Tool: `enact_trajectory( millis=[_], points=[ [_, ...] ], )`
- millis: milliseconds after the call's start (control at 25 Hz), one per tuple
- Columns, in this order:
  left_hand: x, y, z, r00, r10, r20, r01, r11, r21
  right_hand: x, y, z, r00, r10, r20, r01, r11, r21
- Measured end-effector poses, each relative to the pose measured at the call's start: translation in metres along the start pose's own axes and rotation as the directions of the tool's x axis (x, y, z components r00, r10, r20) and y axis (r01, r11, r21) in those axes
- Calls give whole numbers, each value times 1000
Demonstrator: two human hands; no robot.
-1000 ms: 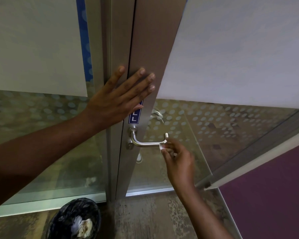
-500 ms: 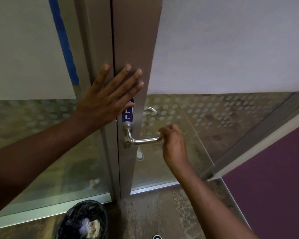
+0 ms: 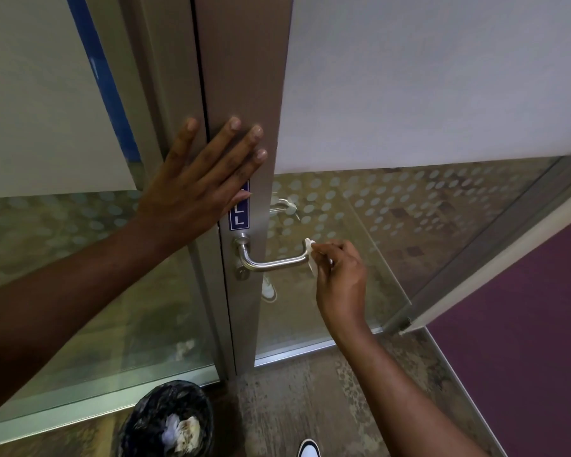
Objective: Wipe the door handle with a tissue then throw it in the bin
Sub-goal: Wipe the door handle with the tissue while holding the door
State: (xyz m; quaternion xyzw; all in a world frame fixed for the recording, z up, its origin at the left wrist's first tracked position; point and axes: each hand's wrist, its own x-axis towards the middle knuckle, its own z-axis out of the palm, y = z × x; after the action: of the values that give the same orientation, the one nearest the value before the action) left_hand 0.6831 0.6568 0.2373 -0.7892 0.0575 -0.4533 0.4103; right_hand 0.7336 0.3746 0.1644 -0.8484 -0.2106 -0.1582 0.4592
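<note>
Pinching a small white tissue [image 3: 311, 255] between fingertips, my right hand [image 3: 342, 278] presses it against the free end of the brushed-metal door handle [image 3: 274, 263], where the lever curls back toward the glass. Only scraps of the tissue show above and below my fingers; the rest is hidden inside the grasp. Left of that hand the lever runs level to its round mount on the door frame [image 3: 244, 94], with a keyhole fitting just below the mount.

My left hand [image 3: 198, 186] lies flat and spread, holding nothing, palm against the frame above and to the left of the handle, fingers pointing up. Its thumb side covers part of a blue sign [image 3: 239, 219] with white letters, fixed directly above the handle mount.

Below my left forearm, on the patterned floor near the bottom edge of view, stands the bin [image 3: 165, 420], lined with a black bag and holding crumpled white paper. To the right of the bin, under my right forearm, a white shoe tip [image 3: 308, 449] shows.
</note>
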Motion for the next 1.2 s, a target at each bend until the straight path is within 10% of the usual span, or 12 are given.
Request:
enact_trajectory(
  millis=[280,400,560,760,960,1200],
  points=[
    [-1,0,1,1000,-2,-16,2,1000,3,-32,-8,16,990,7,143,-36,979,200],
    [0,1,1,1000,-8,-23,8,1000,-1,-34,2,17,957,268,114,-291,879,378],
    [-1,0,0,1000,-2,-15,2,1000,-4,6,32,15,736,673,74,-561,545,623],
    [-1,-1,0,1000,3,-12,-3,1000,5,20,37,33,761,642,87,-611,666,428],
    [-2,-2,1,1000,6,-4,-6,1000,-5,17,16,42,609,652,451,-626,45,779],
    [-2,-1,1,1000,4,-10,-4,1000,-11,-7,9,41,571,622,536,-618,-104,780]
  ],
)
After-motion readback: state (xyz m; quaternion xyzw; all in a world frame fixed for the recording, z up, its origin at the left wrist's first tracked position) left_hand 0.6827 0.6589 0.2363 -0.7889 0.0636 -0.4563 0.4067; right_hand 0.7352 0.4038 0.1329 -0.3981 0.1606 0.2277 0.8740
